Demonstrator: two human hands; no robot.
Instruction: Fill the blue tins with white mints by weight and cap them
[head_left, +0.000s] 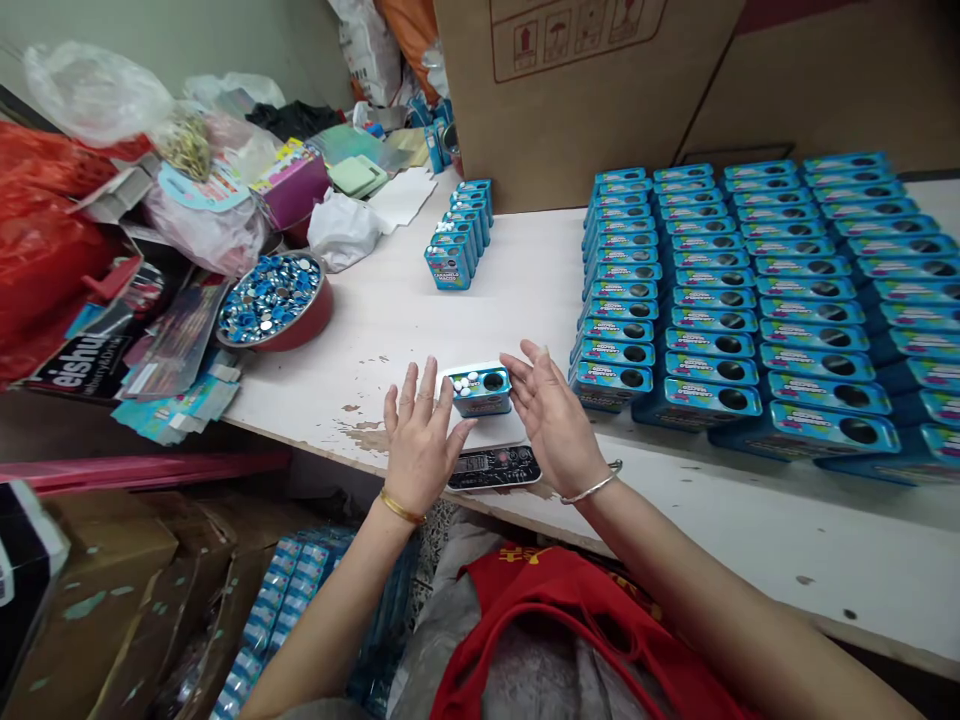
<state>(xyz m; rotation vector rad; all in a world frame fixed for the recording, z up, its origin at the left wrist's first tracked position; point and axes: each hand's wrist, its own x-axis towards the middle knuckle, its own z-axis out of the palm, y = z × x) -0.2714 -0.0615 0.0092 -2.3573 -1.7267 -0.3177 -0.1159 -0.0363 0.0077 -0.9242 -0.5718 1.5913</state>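
A small blue candy tin (482, 402) stands on a digital scale (495, 468) near the table's front edge. Several white round candies (466, 382) lie on its top, left of a dark round hole. To the left of the tin is my left hand (421, 437), fingers spread, thumb close to the tin's lower side. My right hand (553, 420) is on the other side, its fingers stretched out and palm turned toward the tin. Neither hand grips anything; whether a fingertip touches the tin I cannot tell.
Rows of similar blue tins (716, 342) fill the right of the table. A short row of tins (450, 268) stands behind the scale, some topped with white pieces. At left is a red bowl (306, 322) of blue-and-silver pieces. Cardboard boxes (585, 120) stand at the back.
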